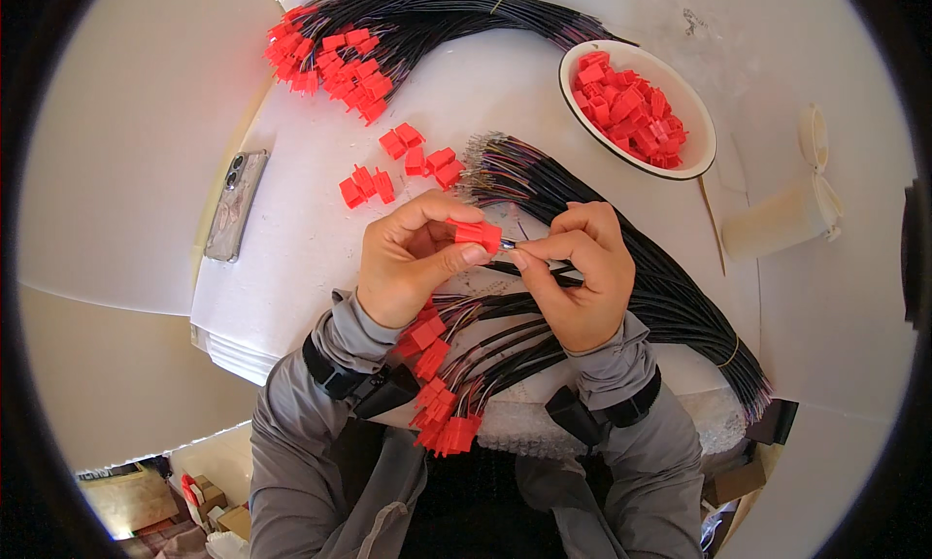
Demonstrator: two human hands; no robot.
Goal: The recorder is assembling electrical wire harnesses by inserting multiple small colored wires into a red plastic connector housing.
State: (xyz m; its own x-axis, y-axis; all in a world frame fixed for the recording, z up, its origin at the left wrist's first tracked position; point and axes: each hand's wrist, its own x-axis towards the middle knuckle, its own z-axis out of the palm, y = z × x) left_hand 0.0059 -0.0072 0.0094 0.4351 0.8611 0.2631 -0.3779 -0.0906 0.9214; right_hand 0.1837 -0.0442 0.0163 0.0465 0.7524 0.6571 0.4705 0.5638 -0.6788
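Observation:
Between the thumb and fingers of my left hand [406,258] is a red plastic connector housing [478,235]. My right hand [581,272] pinches the end of a black cable [509,245] at the right side of that housing; whether its wires sit inside cannot be told. Beyond my hands lies a thick bundle of black cables [602,209] with bare wire ends [482,161] spread at its left. Below my hands, several cables end in red connectors [449,418]. Loose red connectors [367,184] lie on the table past my left hand.
A white dark-rimmed bowl [707,136] full of red connectors [631,107] stands at the far right. Another cable bundle [437,7] with red connectors lies at the back. A phone [236,206] rests at the left edge, bubble wrap [524,440] at the near edge, and a thin stick [714,227] at the right.

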